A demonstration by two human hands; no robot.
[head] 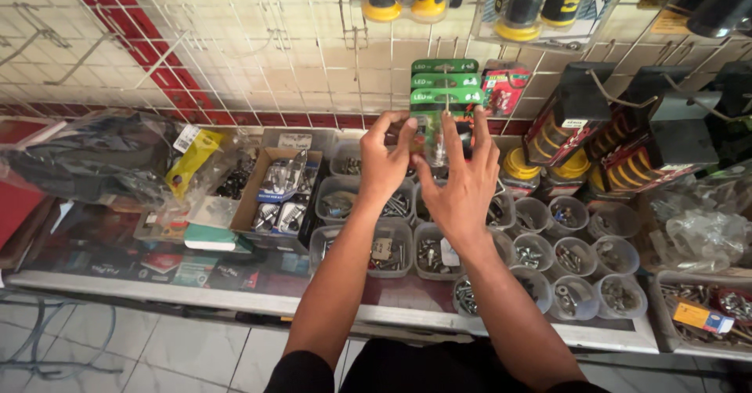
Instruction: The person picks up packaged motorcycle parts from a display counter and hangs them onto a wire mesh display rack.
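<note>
Both your hands reach up to green-topped blister packs [445, 87] hanging on a wire grid hook above the bench, left hand [384, 162] pinching the front pack's edge, right hand [462, 177] spread open against it; tugging sideways could snag the hook, whose tip stays hidden.

Wire grid panel [235, 48] on tiled wall, red stripe [141, 56] across it. Black-yellow handlebar grips [540, 5] hung up top. Cardboard box [278, 197] of shiny metal parts on shelf, clear tubs [392, 244] of bolts beside it, round cups [576, 260] of screws right. Black plastic bag [94, 154] far left.
</note>
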